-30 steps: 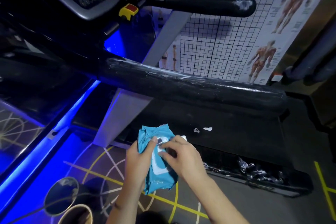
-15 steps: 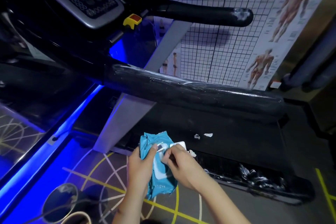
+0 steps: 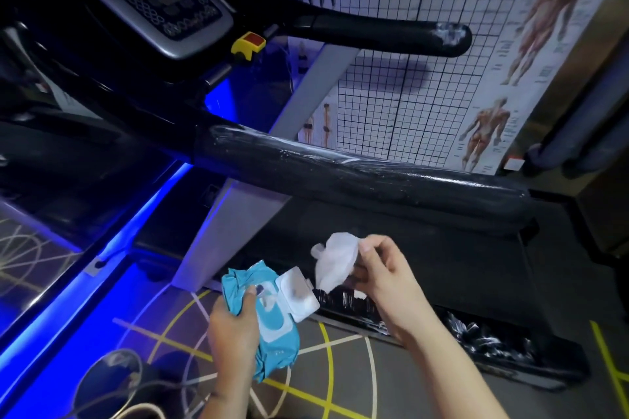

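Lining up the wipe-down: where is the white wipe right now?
In the head view, the white wipe is low centre, pinched in the right hand, just up-right of the blue wipe pack that the left hand holds.

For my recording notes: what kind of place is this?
Most likely a gym: a treadmill with its console, a padded handrail, and muscle anatomy posters on the wall.

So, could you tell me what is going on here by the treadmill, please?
A person stands beside a treadmill. The left hand grips a blue wipes pack, its white flip lid open. The right hand pinches a crumpled white wipe, already out of the pack and held up beside the lid. The black handrail ahead is untouched.
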`<state>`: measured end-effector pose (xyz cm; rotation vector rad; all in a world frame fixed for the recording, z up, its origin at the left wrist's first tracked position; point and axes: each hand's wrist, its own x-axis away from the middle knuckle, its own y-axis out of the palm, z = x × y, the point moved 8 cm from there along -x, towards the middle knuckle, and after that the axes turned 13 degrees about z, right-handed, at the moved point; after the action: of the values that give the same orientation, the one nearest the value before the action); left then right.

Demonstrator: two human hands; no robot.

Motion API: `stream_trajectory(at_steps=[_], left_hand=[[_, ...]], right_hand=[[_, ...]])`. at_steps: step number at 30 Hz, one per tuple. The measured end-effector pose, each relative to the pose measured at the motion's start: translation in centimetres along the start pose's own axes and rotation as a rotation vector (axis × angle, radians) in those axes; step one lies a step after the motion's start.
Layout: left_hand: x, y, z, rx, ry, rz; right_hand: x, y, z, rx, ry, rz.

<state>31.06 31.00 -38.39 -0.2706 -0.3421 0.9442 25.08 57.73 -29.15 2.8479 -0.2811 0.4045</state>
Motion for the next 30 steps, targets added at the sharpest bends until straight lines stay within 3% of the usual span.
stream_trajectory(at_steps=[4,9,14,17,25,30], left_hand=[[-0.2,0.5,0.4,0.063,-0.048,-0.034],[0.3,1.9,0.8,0.142,-0.116,-0.086],[1.3,3.1,1.6,0.24,-0.144,-0.124],[1.6,3.8,2.0,0.269,-0.134,-0.146],[2.8,6.2,2.9,0.279,-0.116,-0.176],[3.3,7.0,2.9,0.248,-0.108,-0.212]], right_hand=[[-0.4,-1.8,0.7,-0.077,0.108,0.232],[0.0,-2.3,1.7,-0.326,0.431,0.198],[-0.2,-2.9,-0.9,-0.353,0.281,0.062],[-0.7,-3.7,-2.3,-0.242,0.152,0.05],[-4.6,-8.8,-9.7,-0.308,-0.179,0.422],[-3.6,-11.8,-10.0,-0.537,-0.306,0.803]])
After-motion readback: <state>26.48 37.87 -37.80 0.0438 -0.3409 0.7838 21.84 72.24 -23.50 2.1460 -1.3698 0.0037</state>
